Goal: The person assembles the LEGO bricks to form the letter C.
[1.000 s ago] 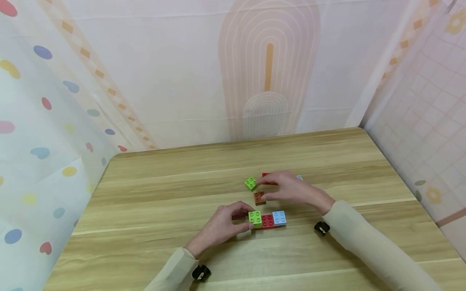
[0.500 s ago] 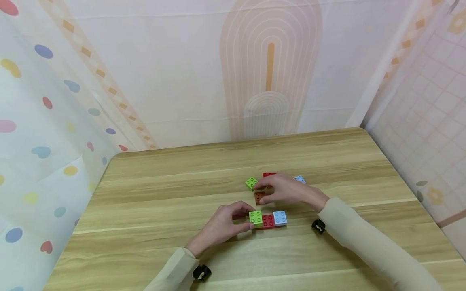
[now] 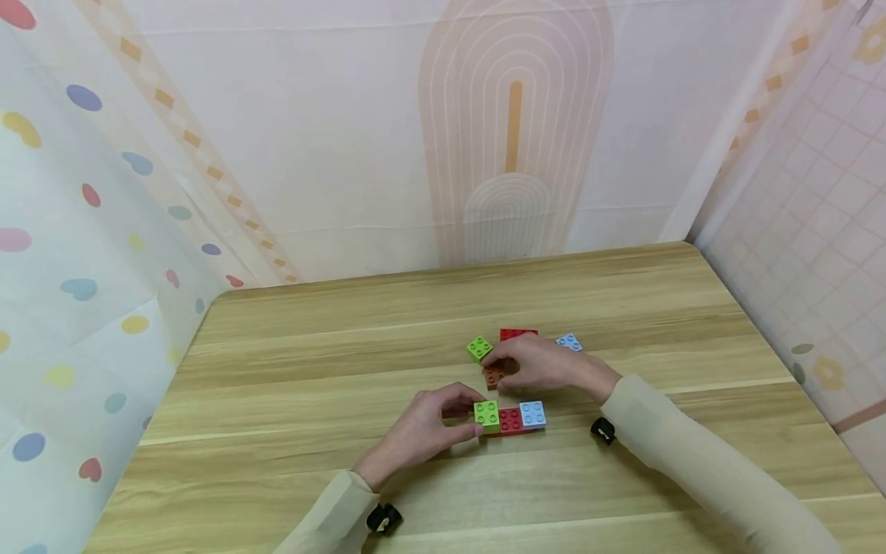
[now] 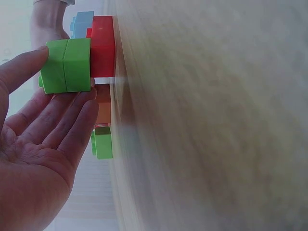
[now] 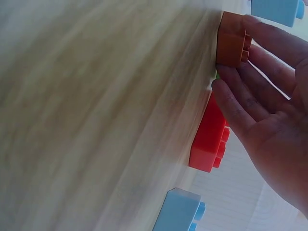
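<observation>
My left hand pinches two stacked green building bricks between thumb and fingers. They sit at the left end of a long red brick, and a light blue brick stands on its right end. Just behind, my right hand has its thumb and fingers around an orange-brown brick on the wooden table. In the right wrist view the thumb touches one side of it and fingertips lie at the other. A loose green brick sits right by the right fingertips.
Behind the right hand lies another red brick, partly hidden in the head view. To its right is a light blue brick. The wooden table ends at a patterned cloth backdrop.
My right hand has shifted slightly left and toward me, closing in around the orange-brown brick and uncovering more of the rear blue and red bricks. The left hand keeps its place.
</observation>
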Available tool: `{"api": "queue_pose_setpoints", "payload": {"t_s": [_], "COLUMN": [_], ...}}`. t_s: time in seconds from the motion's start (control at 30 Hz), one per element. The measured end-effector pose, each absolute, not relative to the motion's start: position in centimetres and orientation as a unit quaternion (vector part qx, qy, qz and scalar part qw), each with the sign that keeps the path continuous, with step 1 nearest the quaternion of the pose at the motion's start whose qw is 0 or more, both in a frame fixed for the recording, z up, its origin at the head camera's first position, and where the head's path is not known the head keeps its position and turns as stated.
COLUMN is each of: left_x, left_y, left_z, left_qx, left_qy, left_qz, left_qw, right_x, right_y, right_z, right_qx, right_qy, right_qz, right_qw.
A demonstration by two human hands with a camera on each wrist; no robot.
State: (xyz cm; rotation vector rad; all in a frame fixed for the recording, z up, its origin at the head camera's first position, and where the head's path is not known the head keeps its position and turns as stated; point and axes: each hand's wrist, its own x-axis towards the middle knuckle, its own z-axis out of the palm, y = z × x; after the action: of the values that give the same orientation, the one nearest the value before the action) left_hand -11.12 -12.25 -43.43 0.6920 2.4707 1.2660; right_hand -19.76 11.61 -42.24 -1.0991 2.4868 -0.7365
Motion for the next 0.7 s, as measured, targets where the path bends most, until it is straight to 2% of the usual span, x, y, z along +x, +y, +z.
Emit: {"api": "queue_pose_setpoints", "payload": {"t_s": [0.7], "left_x": [-10.96], "left_y": [-12.31], "left_z": [-43.41], "left_qx": [0.234], "left_qy": [0.857], "left_qz": [0.438], "left_qw": [0.139], "right_x": [-18.81], "right_y": [11.87], "right_z": [-41.68], "right_qx": [-0.378], "right_qy": [0.872], "right_qz": [-0.277], "right_qw": [0.144]}}
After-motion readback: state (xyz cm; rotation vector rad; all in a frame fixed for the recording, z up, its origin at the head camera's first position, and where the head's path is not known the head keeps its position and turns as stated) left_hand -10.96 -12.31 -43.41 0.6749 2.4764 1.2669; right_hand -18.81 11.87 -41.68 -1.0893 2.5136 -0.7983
